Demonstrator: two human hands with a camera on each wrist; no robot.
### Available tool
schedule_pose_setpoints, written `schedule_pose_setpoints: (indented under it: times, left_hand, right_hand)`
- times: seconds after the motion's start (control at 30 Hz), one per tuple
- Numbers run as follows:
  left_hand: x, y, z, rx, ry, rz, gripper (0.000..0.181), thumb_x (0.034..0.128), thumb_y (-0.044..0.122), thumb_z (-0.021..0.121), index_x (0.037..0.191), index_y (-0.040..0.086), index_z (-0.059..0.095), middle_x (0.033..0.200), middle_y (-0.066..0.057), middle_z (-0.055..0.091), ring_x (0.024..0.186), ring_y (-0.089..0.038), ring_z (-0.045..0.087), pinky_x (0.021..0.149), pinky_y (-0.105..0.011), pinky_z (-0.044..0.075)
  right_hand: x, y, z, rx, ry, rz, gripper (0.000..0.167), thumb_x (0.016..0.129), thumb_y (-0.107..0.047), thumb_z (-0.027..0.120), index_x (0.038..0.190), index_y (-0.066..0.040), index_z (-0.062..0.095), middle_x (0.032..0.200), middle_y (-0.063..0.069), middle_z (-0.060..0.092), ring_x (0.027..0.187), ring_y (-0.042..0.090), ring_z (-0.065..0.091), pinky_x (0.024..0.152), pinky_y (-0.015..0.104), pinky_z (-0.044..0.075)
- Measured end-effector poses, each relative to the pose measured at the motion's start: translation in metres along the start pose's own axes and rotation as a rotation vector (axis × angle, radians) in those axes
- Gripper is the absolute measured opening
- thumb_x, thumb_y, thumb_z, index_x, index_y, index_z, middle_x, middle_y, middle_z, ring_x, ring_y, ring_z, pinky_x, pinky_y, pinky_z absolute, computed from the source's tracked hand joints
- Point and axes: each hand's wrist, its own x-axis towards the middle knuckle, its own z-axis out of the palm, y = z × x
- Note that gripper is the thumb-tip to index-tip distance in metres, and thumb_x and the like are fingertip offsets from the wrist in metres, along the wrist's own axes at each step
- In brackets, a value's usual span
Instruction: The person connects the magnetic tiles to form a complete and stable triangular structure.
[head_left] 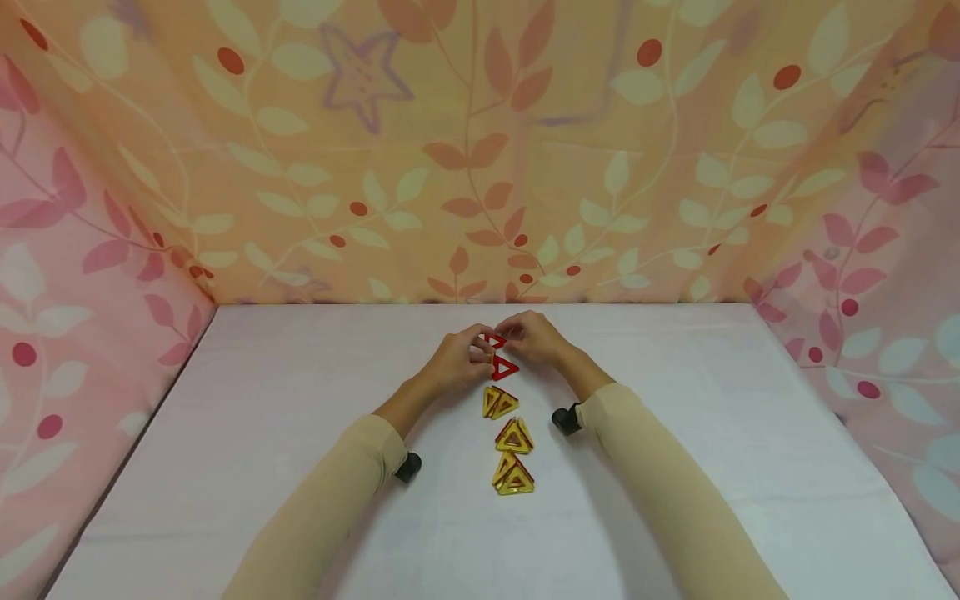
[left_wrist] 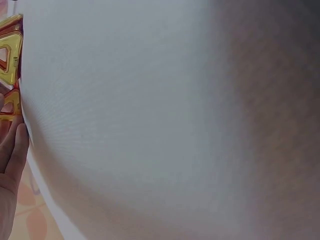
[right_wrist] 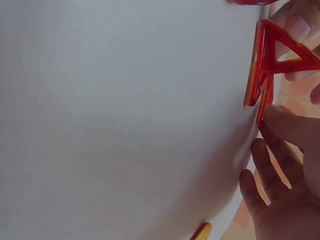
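Near the far end of the table, both hands meet over red triangular magnetic tiles. My left hand (head_left: 459, 360) comes in from the left, its thumb and fingers at a red tile (right_wrist: 292, 64) that stands raised in the right wrist view. My right hand (right_wrist: 282, 172) pinches the lower edge of the adjoining red tiles (right_wrist: 265, 102) between thumb and fingers. Just below the hands in the head view is another red tile (head_left: 505, 367). In the left wrist view a yellow tile (left_wrist: 18, 55) appears at the edge beside the fingers. The fingers partly hide the handled pieces.
Three clusters of yellow and red triangular tiles, the near one (head_left: 514, 479), the middle one (head_left: 515, 437) and the far one (head_left: 500, 402), form a column towards me. A white cloth (head_left: 262, 500) covers the table; patterned curtains (head_left: 465, 167) enclose its back and sides.
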Motion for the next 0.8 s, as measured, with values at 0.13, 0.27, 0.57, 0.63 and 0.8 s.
schedule_pose_setpoints:
  times: [0.13, 0.27, 0.57, 0.63, 0.8]
  left_hand:
    - [0.000, 0.002, 0.001, 0.002, 0.003, 0.006, 0.051, 0.0840, -0.006, 0.073, 0.131, 0.000, 0.054, 0.107, -0.016, 0.069, 0.101, -0.028, 0.070, 0.089, -0.036, 0.055]
    - [0.000, 0.003, 0.001, -0.002, 0.001, 0.010, 0.049, 0.0837, -0.006, 0.073, 0.129, 0.000, 0.055, 0.107, -0.016, 0.068, 0.101, -0.028, 0.070, 0.089, -0.035, 0.056]
    - [0.000, 0.003, 0.000, -0.003, 0.001, 0.004, 0.049, 0.0837, -0.008, 0.073, 0.129, -0.002, 0.054, 0.106, -0.018, 0.069, 0.103, -0.030, 0.070, 0.089, -0.036, 0.055]
    - [0.000, 0.003, 0.000, 0.006, 0.001, -0.008, 0.050, 0.0843, -0.006, 0.073, 0.130, -0.001, 0.054, 0.107, -0.016, 0.069, 0.104, -0.029, 0.070, 0.090, -0.036, 0.055]
    - [0.000, 0.002, 0.000, 0.010, 0.005, -0.036, 0.052, 0.0851, -0.004, 0.074, 0.132, 0.000, 0.053, 0.108, -0.014, 0.069, 0.104, -0.027, 0.069, 0.090, -0.036, 0.055]
  right_hand:
    - [0.001, 0.000, 0.001, -0.031, -0.004, 0.014, 0.024, 0.091, 0.004, 0.065, 0.114, 0.000, 0.073, 0.111, 0.012, 0.070, 0.106, 0.026, 0.062, 0.100, 0.042, 0.047]
    - [-0.001, 0.000, 0.001, -0.068, 0.005, 0.010, 0.024, 0.090, 0.003, 0.066, 0.112, -0.001, 0.074, 0.111, 0.011, 0.071, 0.108, 0.025, 0.062, 0.101, 0.042, 0.047]
    - [-0.009, -0.001, 0.000, -0.137, -0.007, -0.023, 0.022, 0.090, 0.000, 0.069, 0.111, -0.001, 0.074, 0.114, 0.013, 0.070, 0.113, 0.028, 0.062, 0.101, 0.044, 0.047]
    - [-0.010, 0.000, -0.001, -0.137, -0.010, -0.010, 0.022, 0.091, -0.001, 0.069, 0.112, -0.001, 0.073, 0.115, 0.013, 0.070, 0.113, 0.028, 0.062, 0.102, 0.044, 0.047]
    - [-0.015, 0.002, -0.002, -0.139, -0.011, 0.001, 0.022, 0.091, -0.002, 0.068, 0.113, 0.000, 0.073, 0.115, 0.014, 0.070, 0.113, 0.029, 0.062, 0.102, 0.045, 0.047]
